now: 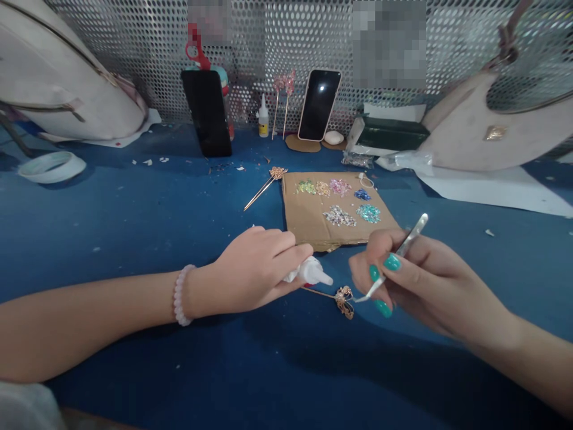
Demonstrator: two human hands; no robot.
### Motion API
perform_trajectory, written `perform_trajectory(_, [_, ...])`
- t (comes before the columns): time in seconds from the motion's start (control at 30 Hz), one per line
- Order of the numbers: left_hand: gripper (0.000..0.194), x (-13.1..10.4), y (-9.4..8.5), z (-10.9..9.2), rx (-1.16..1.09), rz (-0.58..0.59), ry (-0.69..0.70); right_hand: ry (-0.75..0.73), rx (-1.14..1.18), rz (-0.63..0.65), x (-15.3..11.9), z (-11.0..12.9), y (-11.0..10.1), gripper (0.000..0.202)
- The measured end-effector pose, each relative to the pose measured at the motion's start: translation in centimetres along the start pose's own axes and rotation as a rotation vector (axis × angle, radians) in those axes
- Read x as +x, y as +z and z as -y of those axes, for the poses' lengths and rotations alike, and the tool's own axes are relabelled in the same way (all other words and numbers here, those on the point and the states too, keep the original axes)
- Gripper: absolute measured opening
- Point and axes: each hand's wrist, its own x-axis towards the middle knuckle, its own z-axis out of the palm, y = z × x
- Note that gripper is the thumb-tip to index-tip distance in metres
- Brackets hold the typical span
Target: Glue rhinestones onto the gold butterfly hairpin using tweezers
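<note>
My left hand (262,266) is wrapped round a white glue bottle (313,272), its nozzle pointing right. Beneath it lies a gold hairpin (344,301) with an openwork head; part of its stem is hidden by my hand. My right hand (416,280) pinches metal tweezers (405,251), and their bent tip is at the hairpin's head; whether they touch I cannot tell. Just beyond my hands, a cardboard piece (307,218) bears small piles of coloured chips, among them silver chips (340,216) and turquoise chips (368,213). A second gold hairpin (264,186) rests against the cardboard's left corner.
Two phones, a black one (206,113) and a lit-edged one (319,104), stand at the back. Between them are a small glue bottle (263,119) and pink-topped sticks (285,89). Pale bags (58,71) flank the blue table (134,239); a tape roll (52,167) lies left.
</note>
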Motion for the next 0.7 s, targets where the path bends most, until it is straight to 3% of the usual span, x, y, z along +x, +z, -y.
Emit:
perform_trajectory(0.17, [0.023, 0.2, 0.2, 0.1, 0.029, 0.001, -0.035, -0.228, -0.276, -0.161, -0.6, 0.2, 0.1, 0.012])
perform_trajectory(0.3, [0.028, 0.3, 0.3, 0.2, 0.038, -0.010, -0.059, -0.388, -0.514, -0.103, -1.0, 0.4, 0.6, 0.010])
perform_trajectory(0.43, [0.030, 0.3, 0.4, 0.2, 0.051, -0.015, -0.052, -0.426, -0.626, -0.056, -1.0, 0.5, 0.7, 0.011])
perform_trajectory(0.7, [0.026, 0.1, 0.2, 0.1, 0.032, -0.029, -0.040, -0.435, -0.740, -0.099, -1.2, 0.3, 0.5, 0.011])
